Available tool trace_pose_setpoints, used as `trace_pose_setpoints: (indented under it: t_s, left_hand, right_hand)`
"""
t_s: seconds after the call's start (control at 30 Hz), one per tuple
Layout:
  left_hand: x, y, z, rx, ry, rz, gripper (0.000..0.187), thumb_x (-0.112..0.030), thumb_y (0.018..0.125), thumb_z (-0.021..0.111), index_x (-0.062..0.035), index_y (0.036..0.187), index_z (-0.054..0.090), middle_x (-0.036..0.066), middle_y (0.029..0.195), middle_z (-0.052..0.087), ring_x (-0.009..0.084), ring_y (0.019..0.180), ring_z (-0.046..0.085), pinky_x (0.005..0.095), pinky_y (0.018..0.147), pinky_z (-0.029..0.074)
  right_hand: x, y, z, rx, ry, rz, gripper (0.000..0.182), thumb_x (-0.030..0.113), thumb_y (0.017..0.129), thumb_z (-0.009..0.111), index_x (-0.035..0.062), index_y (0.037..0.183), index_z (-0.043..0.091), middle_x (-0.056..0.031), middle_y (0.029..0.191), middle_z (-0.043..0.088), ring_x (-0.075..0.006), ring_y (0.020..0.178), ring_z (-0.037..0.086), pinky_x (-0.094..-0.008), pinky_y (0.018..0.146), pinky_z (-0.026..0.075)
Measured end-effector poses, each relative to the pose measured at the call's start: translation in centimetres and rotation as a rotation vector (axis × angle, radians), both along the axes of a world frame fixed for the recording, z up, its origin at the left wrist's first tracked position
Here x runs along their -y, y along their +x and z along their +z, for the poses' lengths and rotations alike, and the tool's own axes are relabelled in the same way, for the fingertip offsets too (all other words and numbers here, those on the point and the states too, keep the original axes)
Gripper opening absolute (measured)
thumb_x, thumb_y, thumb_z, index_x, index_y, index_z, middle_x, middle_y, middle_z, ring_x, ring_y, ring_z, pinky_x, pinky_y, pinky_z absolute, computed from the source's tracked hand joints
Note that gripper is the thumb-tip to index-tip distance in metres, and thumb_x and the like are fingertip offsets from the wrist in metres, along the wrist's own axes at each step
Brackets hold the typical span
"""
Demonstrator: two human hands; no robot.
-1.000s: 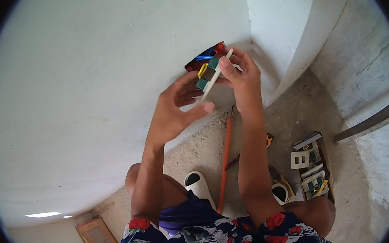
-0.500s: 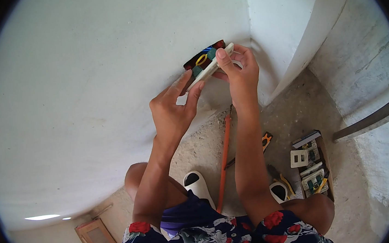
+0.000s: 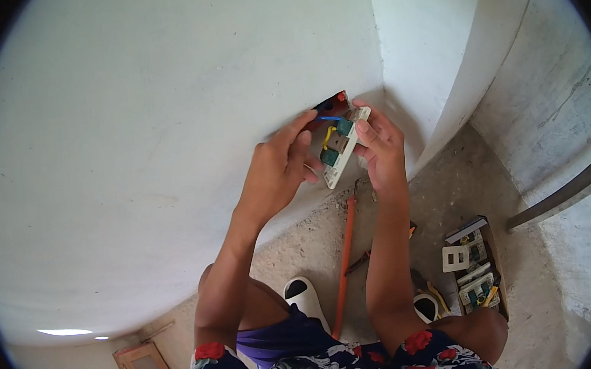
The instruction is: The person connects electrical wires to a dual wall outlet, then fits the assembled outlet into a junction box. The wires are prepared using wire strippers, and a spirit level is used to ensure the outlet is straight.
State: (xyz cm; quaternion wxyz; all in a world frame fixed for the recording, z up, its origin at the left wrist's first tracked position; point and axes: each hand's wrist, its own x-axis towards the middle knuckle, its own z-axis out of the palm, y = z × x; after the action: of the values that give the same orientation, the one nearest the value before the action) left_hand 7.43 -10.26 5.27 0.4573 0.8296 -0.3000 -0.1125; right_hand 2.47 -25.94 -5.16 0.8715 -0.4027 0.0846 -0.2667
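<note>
A white outlet plate is held tilted in front of the wall, its back side turned to the left. My right hand is closed on its right side, thumb on the front face. Green modules sit on the back of the plate, with a yellow wire looped between them. From the red wall box a blue wire runs to the upper module. My left hand has its fingers apart, the index fingertip right at the box edge beside the blue wire and the lower fingers near the plate.
An orange conduit stretches along the floor below the box. On the right, a cardboard box contains outlet parts and a white cover frame. Yellow-handled pliers lie near my foot. A curved dark bar juts in at right.
The plate has swung away from the wall box to a steeper tilt, showing its wired back. My left hand has let go of its lower end and reached up toward the blue wire.
</note>
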Motion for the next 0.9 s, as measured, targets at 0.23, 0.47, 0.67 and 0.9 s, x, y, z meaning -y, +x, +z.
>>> trace_pose_setpoints:
  t_s: [0.23, 0.47, 0.67, 0.9]
  left_hand:
    - [1.6, 1.1, -0.4, 0.341, 0.577, -0.084, 0.031, -0.019, 0.104, 0.042, -0.0012, 0.126, 0.054, 0.021, 0.080, 0.068, 0.0331, 0.070, 0.070, 0.0438, 0.063, 0.055]
    - [1.8, 1.8, -1.4, 0.691, 0.797, -0.108, 0.024, -0.012, 0.098, 0.048, -0.0061, 0.120, 0.055, 0.023, 0.079, 0.067, 0.0419, 0.071, 0.067, 0.0509, 0.062, 0.053]
    - [1.7, 1.5, -1.4, 0.644, 0.573, -0.029, 0.022, -0.009, 0.091, 0.059, -0.0057, 0.113, 0.064, 0.020, 0.076, 0.068, 0.0386, 0.067, 0.067, 0.0463, 0.059, 0.053]
    - [1.4, 0.8, -4.2, 0.996, 0.201, 0.055, 0.026, 0.003, 0.081, 0.066, -0.0078, 0.105, 0.071, 0.011, 0.096, 0.071, 0.0288, 0.072, 0.069, 0.0373, 0.059, 0.056]
  right_hand:
    - [0.0, 0.4, -0.7, 0.038, -0.060, 0.031, 0.049, 0.021, 0.086, 0.076, -0.0039, 0.126, 0.061, -0.0101, 0.109, 0.064, -0.0173, 0.092, 0.064, -0.0320, 0.086, 0.056]
    - [-0.4, 0.2, -0.8, -0.035, 0.046, 0.053, 0.045, 0.021, 0.086, 0.075, -0.0027, 0.123, 0.063, -0.0076, 0.100, 0.065, -0.0144, 0.089, 0.063, -0.0314, 0.081, 0.057]
    - [-0.9, 0.5, -0.5, -0.031, 0.147, 0.084, 0.042, 0.030, 0.092, 0.067, 0.0003, 0.122, 0.065, -0.0050, 0.098, 0.064, -0.0122, 0.086, 0.063, -0.0302, 0.071, 0.057]
    - [-2.1, 0.7, -0.1, -0.073, 0.220, 0.059, 0.040, 0.030, 0.094, 0.059, 0.0006, 0.121, 0.064, -0.0042, 0.093, 0.064, -0.0112, 0.075, 0.062, -0.0279, 0.065, 0.055]
